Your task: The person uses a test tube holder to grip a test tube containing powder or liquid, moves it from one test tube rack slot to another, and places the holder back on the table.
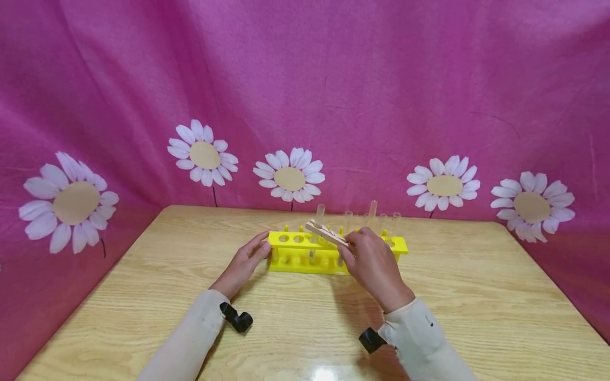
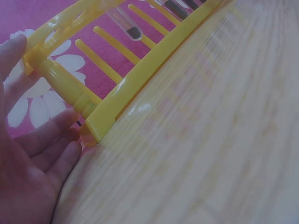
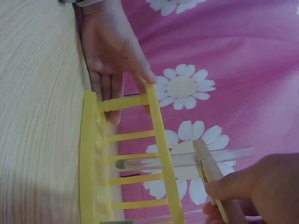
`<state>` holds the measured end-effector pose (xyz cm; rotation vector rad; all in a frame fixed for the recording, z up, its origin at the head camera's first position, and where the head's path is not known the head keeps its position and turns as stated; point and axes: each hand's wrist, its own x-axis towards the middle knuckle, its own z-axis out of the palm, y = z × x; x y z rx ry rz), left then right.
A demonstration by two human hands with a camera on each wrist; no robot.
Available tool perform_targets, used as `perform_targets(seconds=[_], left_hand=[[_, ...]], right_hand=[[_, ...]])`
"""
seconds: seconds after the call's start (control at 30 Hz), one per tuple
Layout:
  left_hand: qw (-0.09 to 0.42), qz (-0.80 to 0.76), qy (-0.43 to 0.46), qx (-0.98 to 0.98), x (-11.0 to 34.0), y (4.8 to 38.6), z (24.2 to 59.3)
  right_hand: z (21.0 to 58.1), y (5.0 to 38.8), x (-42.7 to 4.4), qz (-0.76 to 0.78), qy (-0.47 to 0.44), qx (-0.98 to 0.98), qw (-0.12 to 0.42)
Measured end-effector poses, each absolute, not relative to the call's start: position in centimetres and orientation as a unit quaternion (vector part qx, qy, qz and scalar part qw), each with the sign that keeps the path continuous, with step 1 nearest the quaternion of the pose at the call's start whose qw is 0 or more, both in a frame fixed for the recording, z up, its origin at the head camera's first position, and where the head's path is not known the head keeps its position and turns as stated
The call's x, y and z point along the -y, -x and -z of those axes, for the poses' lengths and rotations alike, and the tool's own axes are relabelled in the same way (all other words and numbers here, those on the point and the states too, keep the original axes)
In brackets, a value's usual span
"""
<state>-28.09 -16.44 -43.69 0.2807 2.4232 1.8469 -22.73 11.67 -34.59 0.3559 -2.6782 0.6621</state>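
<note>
A yellow test tube rack (image 1: 305,269) stands on the table. My left hand (image 1: 243,263) holds its left end, with the thumb at the top plate and the other fingers beside the end post (image 2: 65,84). In my right hand (image 1: 376,264) I grip a wooden test tube clamp (image 1: 326,233). The clamp's jaws are around the upper part of a clear test tube (image 1: 320,211). This tube passes through a hole of the top plate (image 3: 161,140), and its rounded bottom (image 3: 122,164) holds a little dark matter. My right hand hides part of the rack.
Several more clear test tubes (image 1: 373,211) stand in the rack's right part, one higher than the others. A row of yellow pegs (image 1: 286,228) runs along its back. Behind the wooden table (image 1: 190,227) hangs a pink cloth (image 1: 362,106) with white flowers.
</note>
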Motion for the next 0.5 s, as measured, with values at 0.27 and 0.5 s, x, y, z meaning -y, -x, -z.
perform_targets(seconds=[0.27, 0.5], left_hand=[[0.031, -0.606, -0.099, -0.789, 16.5, 28.2, 43.82], [0.028, -0.605, -0.1, -0.79, 16.45, 28.18, 43.79]], right_hand=[[34.34, 22.72, -11.63, -0.249, -0.123, 0.938, 0.207], [34.19, 22.66, -11.62, -0.267, -0.119, 0.933, 0.212]])
